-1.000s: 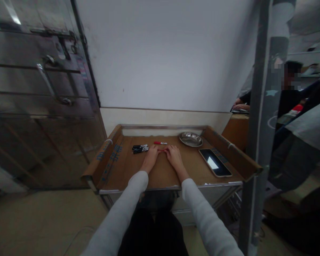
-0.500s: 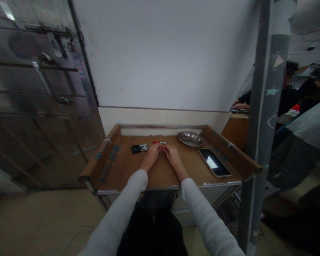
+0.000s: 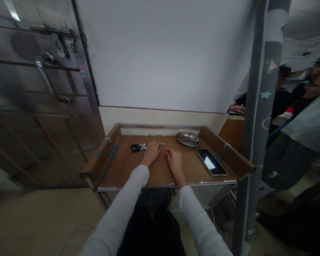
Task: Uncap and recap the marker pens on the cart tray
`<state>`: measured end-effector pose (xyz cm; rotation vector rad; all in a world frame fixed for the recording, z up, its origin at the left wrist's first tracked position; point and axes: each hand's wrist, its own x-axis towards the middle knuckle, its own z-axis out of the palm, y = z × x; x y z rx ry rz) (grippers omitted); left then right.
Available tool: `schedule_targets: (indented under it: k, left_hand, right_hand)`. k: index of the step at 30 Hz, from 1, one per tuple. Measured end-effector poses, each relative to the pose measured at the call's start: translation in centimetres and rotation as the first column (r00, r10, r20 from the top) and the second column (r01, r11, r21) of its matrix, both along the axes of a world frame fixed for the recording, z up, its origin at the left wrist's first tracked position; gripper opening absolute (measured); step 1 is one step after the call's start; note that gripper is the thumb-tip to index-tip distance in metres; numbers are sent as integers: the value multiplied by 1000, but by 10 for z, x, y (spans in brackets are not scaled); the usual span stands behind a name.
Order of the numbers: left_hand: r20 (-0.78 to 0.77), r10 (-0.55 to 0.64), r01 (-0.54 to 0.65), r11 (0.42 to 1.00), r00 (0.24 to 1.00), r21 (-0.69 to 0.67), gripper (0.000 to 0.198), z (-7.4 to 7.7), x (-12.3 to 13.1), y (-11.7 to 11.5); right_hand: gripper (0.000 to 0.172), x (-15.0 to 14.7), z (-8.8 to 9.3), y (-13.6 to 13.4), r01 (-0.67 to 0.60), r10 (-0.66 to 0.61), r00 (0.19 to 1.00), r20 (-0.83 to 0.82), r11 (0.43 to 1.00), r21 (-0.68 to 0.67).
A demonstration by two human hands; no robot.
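Left hand (image 3: 151,152) lies over red pen (image 3: 161,144), grip unclear. Pen lies left-right, tip pointing right. Right hand (image 3: 174,159) flat, fingers loose

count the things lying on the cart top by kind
black pens: 3, as far as the small cluster shows
pen partly under the left hand: 1
metal dish: 1
phone: 1
total: 6

White wall (image 3: 162,53), steel door (image 3: 29,89) left, grey post (image 3: 258,89) right, beige floor (image 3: 42,220), perhaps tiled.
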<state>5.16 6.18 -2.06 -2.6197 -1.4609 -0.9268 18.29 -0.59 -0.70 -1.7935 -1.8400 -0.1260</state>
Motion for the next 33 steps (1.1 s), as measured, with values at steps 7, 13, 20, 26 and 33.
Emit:
schedule_targets:
  k: [7,13,20,26,33]
  left_hand:
    - [-54,19,-20,1000,998,-16,20,5,-7,-35]
    - [-8,-2,1,1000,1000,-22,20,6,-8,-39]
    - [69,96,-99,995,993,30,26,7,-23,-54]
    - [187,326,-340,939,927,46,21,-3,-44,-62]
    - [334,335,-351,936,881,-12,35,-13,-40,-53]
  right_hand:
    - [24,1,-1,-4,184,-184,983,-17,983,-6]
    - [27,-5,3,-6,96,-95,993,68,995,-14]
    - [60,-10,5,-11,-411,412,910,-55,911,16]
    - [57,-8,-11,-1,-200,203,976,-85,979,37]
    - [32,-5,-13,-4,-28,33,997,63,996,-83]
